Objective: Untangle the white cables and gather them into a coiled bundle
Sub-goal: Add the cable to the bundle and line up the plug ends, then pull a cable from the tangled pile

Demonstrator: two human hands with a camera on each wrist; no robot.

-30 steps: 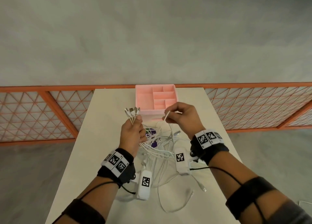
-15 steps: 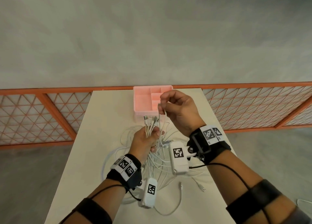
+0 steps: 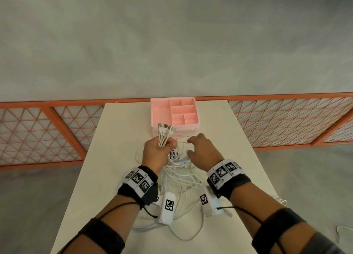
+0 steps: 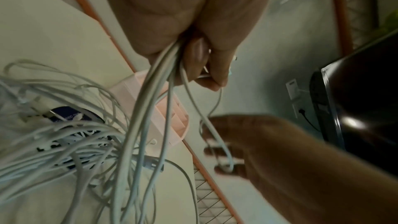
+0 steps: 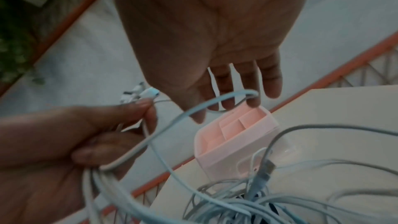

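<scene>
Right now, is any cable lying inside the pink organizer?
No, the pink organizer's compartments look empty in the head view; the white cables lie on the table.

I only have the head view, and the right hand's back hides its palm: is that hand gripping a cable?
Observer: No. The right wrist view shows the right hand flat, fingers straight; one white cable loop only runs across them.
Operator: And under the left fist?
Observer: The left hand curls round several strands that drop into the tangle.
Operator: Any loose plug?
Observer: One plug sticks up from the tangle beside the pink organizer.
</scene>
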